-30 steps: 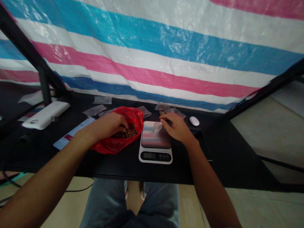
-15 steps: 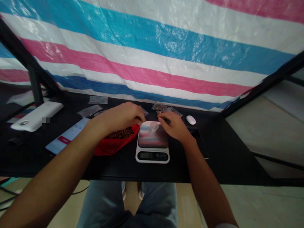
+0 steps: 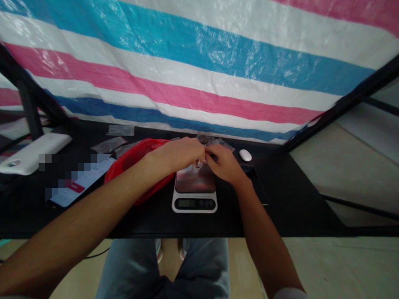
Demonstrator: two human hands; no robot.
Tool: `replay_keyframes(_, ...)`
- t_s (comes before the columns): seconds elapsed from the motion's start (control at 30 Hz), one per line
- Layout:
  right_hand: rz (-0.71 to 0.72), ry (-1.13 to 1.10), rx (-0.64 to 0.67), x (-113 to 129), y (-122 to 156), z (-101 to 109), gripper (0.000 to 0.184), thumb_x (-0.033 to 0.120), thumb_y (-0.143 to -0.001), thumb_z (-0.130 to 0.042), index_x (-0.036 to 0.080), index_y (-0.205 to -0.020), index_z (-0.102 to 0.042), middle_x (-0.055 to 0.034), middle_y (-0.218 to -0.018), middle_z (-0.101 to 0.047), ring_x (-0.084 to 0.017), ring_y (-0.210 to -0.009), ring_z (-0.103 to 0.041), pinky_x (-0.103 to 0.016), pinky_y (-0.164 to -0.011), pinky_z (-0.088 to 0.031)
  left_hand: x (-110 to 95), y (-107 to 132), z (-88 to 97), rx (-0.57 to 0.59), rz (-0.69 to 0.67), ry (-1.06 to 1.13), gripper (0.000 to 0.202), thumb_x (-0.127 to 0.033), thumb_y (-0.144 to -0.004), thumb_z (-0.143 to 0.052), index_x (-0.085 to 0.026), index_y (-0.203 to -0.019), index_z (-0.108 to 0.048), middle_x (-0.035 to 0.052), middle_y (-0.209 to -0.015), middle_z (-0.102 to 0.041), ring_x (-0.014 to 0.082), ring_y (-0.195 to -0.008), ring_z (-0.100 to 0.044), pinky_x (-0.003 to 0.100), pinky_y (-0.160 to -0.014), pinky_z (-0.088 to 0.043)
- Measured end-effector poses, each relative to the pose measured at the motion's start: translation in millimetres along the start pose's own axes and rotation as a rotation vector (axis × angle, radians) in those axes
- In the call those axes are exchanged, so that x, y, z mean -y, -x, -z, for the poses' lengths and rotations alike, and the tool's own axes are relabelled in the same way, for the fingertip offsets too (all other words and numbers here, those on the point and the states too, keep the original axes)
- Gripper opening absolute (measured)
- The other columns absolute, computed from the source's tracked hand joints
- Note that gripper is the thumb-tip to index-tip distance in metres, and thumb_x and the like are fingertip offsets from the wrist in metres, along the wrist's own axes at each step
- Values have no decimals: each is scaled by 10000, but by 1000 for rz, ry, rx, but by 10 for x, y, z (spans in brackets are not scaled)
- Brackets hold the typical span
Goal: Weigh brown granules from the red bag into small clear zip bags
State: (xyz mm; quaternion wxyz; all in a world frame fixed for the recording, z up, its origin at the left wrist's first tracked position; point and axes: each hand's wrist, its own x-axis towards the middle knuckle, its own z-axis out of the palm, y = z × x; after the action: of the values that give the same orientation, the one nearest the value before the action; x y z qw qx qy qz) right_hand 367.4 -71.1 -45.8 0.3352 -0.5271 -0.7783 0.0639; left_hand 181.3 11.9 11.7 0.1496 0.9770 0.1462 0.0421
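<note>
My left hand reaches over the far part of a white kitchen scale, fingers closed together. Meeting its fingertips from the right, my right hand is also closed in a pinch. What the fingers hold between them is too small and blurred to make out. Just below the fingertips, a small clear cup shows in part on the scale's shiny plate. A red plastic bag lies left of the scale, partly behind my left forearm, which hides its contents.
Small clear bags lie along the table's back, some with brown contents behind my hands. A white mouse and a dark flat tray or tablet are on the right. At left are a phone-like screen and a white device.
My left hand has moved right, from the scale's left edge, to meet my right hand over the cup. The brown pieces in the red bag have gone out of sight. The view has shifted slightly.
</note>
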Motion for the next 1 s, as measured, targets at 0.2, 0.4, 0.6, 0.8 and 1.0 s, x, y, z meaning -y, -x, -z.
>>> replay_keyframes(0.2, -4, 4, 13, 11, 1, 15, 169, 173, -975, -548, 195, -961, -715, -91, -995, -780, -249, -954, -680, -394, -918, -493, -62, 1, 87, 66, 25, -89, 203, -59, -800, -693, -229, -785, -802, 8, -778, -759, 165, -784, -706, 247, -694, -432)
replay_keyframes(0.4, -10, 12, 2, 5, 5, 23, 168, 183, -985, -557, 190, -996, -725, -102, -1040, -786, -255, -988, -690, -392, -927, -493, -146, -5, 173, 137, 82, -83, 180, -73, -819, -695, -214, -795, -804, 14, -767, -765, 171, -764, -713, 256, -684, -425)
replay_keyframes(0.6, -18, 18, 10, 18, -5, 40, 180, 178, -988, -548, 195, -972, -726, -89, -1008, -785, -248, -963, -688, -384, -911, -493, -200, 7, 238, 145, 67, -31, 168, -65, -813, -698, -202, -779, -788, -13, -766, -763, 158, -782, -712, 247, -700, -424)
replay_keyframes(0.8, -29, 22, -2, -9, 6, 43, 162, 201, -981, -581, 202, -1007, -740, -85, -1023, -790, -252, -997, -694, -379, -918, -502, -47, -10, 21, 46, -24, 24, 166, -75, -842, -686, -212, -820, -777, -21, -825, -788, 138, -776, -709, 224, -714, -423)
replay_keyframes(1.0, -32, 16, 6, -3, 7, 38, 185, 201, -983, -576, 203, -1028, -756, -95, -1065, -796, -268, -1033, -708, -403, -952, -507, 32, 55, -106, -50, -94, 54, 126, -104, -896, -717, -206, -911, -789, 7, -947, -813, 160, -906, -741, 232, -821, -461)
